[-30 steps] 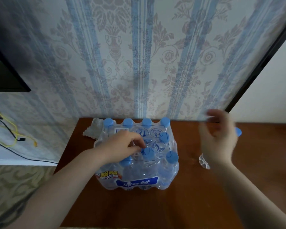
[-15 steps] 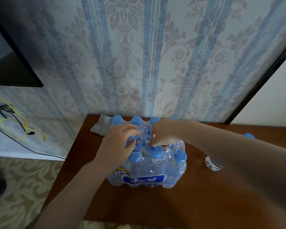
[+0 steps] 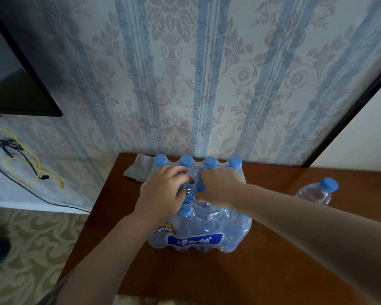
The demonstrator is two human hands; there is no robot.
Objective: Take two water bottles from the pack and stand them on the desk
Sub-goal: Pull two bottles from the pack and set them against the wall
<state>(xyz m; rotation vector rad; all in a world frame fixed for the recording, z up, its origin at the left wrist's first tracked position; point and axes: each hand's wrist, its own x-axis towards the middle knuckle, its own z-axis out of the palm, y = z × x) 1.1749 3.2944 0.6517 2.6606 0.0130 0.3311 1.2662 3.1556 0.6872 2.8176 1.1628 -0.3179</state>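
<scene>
- at the top of the pack (image 3: 198,216), the left hand (image 3: 163,194) was curled around the neck of a bottle (image 3: 188,191) in the middle rows, fingers closed on it through a gap in the film.
- just beside it the right hand (image 3: 218,186) was bent down on the wrap, fingertips pressing or pinching the film by a blue cap; whether it actually gripped anything could not be made out.
- the two hands were nearly touching over the same bottle, which sat inside the pack, not lifted clear.
- the pack stood near the back left of the desk (image 3: 273,271), against the wall, with a row of four capped bottles showing along its far edge.
- one bottle (image 3: 317,192) stood upright on the desk well to the right of the pack, so by my judgement the first half of the task was done.
- left to do, as i judged it: free the second bottle from the film and stand it on the desk.
- hidden: the hands covered the opening in the wrap, so its extent was unclear.
- the clear plastic made single bottles inside hard to count, and the label print was too blurred to read.
- a pale cloth (image 3: 139,170) lay behind the pack's left corner, partly covered by it.
</scene>
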